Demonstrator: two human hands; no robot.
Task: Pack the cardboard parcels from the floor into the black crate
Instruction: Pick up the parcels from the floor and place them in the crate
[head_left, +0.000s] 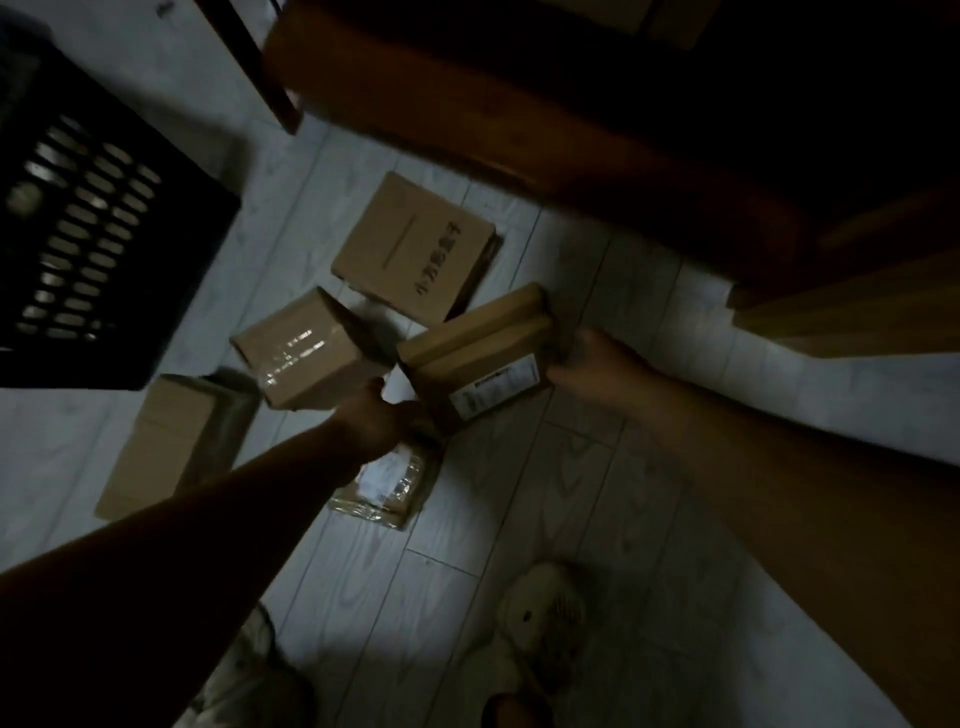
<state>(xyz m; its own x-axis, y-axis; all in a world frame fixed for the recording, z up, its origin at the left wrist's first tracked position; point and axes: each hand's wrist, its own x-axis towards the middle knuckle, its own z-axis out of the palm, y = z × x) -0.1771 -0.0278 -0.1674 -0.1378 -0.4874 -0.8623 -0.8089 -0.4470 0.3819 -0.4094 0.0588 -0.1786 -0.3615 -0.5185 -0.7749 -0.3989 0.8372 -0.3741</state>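
The scene is dim. My left hand (376, 415) grips the near edge of a taped cardboard parcel (304, 351), which is tilted above the floor. My right hand (592, 361) holds the right end of a flat parcel with a white label (480, 364), also tilted. A printed parcel (415, 244) lies flat on the floor behind them. Another parcel (166, 441) lies at the left, and a flat taped package (387, 488) sits under my left wrist. The black crate (88, 228) with slotted walls stands at the upper left.
A dark wooden furniture piece (571, 104) fills the top right. A wooden leg (270, 73) stands near the crate. My foot in a pale slipper (540, 608) is at the bottom centre. The floor is pale wood-grain planks (519, 519).
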